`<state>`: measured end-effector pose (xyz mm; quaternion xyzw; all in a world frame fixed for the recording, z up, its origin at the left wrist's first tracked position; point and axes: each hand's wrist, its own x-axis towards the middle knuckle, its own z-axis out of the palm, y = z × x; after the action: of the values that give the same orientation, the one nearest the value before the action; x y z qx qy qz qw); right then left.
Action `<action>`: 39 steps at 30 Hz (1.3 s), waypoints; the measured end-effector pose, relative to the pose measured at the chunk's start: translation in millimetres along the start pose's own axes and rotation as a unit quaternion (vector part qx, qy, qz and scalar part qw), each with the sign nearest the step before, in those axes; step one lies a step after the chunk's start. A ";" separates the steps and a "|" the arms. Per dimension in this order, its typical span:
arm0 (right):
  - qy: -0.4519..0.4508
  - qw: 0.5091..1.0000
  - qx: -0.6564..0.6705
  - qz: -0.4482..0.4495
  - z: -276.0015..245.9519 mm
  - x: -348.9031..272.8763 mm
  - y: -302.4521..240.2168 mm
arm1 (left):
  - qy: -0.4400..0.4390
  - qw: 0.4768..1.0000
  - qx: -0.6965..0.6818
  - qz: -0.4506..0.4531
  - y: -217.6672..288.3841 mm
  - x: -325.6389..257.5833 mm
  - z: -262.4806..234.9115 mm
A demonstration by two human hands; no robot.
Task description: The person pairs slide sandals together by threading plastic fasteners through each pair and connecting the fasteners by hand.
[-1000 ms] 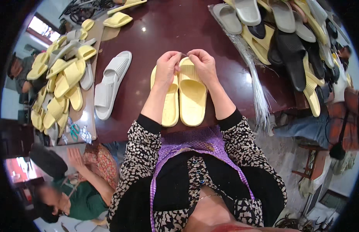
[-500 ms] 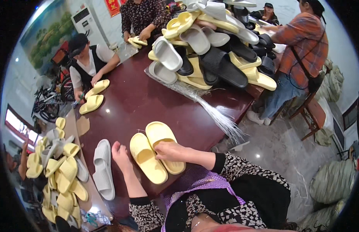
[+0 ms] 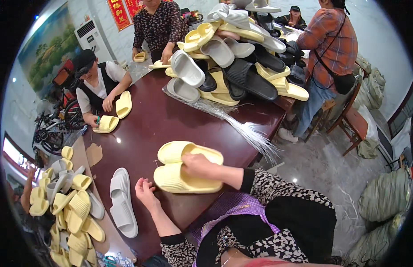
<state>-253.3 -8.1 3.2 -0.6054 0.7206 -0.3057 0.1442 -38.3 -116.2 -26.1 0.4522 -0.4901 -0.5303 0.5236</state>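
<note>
A pair of yellow slippers with ribbed straps lies side by side in front of me, toes pointing left. My right hand has its fingers closed on the pair where the two meet, between the far slipper and the near slipper. Just left of the near slipper, my left hand is held with loosely curled fingers apart and nothing in them. Beyond it on the dark red table rests a grey slipper, toe away from me.
A tall heap of yellow, grey and black slippers covers the table's far right, with a bundle of clear plastic strips before it. Another slipper pile stands at left. Several people work around; one handles a yellow slipper at far left.
My right hand has turned the yellow pair from toes pointing away to toes pointing left. My left hand has shifted slightly right and nearer me. Across the table, people have moved their yellow slippers.
</note>
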 end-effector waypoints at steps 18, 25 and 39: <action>0.364 0.915 -0.154 -0.076 -540.8 122.2 4.0 | -0.009 0.999 -0.015 -0.042 -13.5 11.2 -13.4; 0.468 0.765 -0.434 -0.086 -550.4 121.1 147.5 | -0.022 0.999 -0.012 -0.047 -8.2 14.5 0.9; 0.489 0.804 -0.338 -0.037 -568.8 17.9 284.2 | -0.084 0.988 -0.095 -0.084 -17.1 13.0 29.6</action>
<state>-809.0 148.8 270.1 -0.4127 0.7303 -0.3035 -0.4519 -70.2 -128.4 -39.3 0.3933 -0.4403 -0.6527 0.4748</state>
